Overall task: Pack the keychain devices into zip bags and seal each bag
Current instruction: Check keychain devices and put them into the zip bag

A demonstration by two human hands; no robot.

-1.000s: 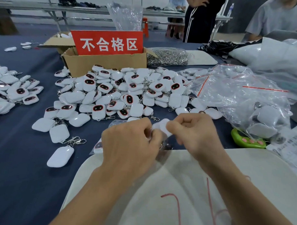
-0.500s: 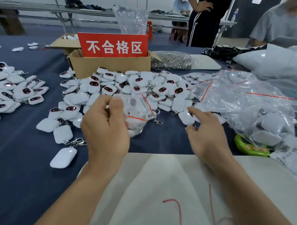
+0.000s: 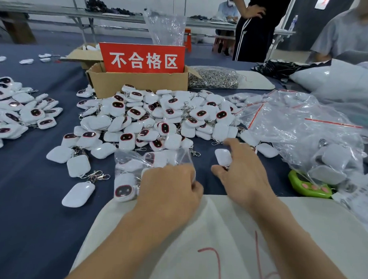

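A big heap of white keychain devices point(image 3: 158, 117) with dark faces covers the blue table. My left hand point(image 3: 169, 189) is down on the table with its fingers curled over the near end of a clear zip bag point(image 3: 153, 159) that holds a device. More bagged devices point(image 3: 124, 189) lie just left of it. My right hand point(image 3: 242, 170) reaches to the heap's near right edge, and its thumb and fingers close around one loose white keychain device point(image 3: 222, 157) lying face down.
A cardboard box point(image 3: 139, 83) with a red sign stands behind the heap, with a bag of metal clasps point(image 3: 214, 78) beside it. Clear zip bags point(image 3: 294, 126) pile up at right above a green gadget point(image 3: 308, 187). A white cloth point(image 3: 227, 234) lies nearest me. A second heap of devices point(image 3: 17, 110) lies left. People stand beyond.
My left hand brought the filled bag down from above the heap to the table in front. My right hand moved forward and closed around a loose device.
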